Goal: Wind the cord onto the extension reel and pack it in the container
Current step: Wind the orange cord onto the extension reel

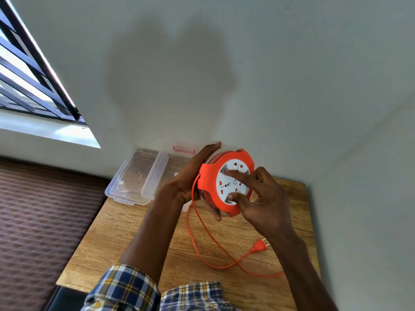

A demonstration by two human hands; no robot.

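- Head view, looking down at a wooden table (125, 223) set against a pale wall, window at far left.
- Far left on the table: a clear lid (134, 176) lies flat, with the open clear container (177, 161) just behind the hands. Its red latch (183, 149) shows at the wall. Nothing seems to block the way in, though most of the container is hidden by the hands.
- Left hand (190, 178) is clenched around the rim of the orange reel (224, 182), holding it up above the table, socket face toward the camera.
- Right hand (258, 198) grips nothing; two fingers (235, 175) press the white socket face, likely to turn it.
- Cord (202, 234) is mostly wound; a loose loop trails from the reel down to the near table.
- Plug (258, 245) lies near right, under the right forearm.
- Risks, as I judge them: the crossed loop could knot while winding; the plug could snag on the forearm or whip off the table edge; fingers could slip from the smooth face.
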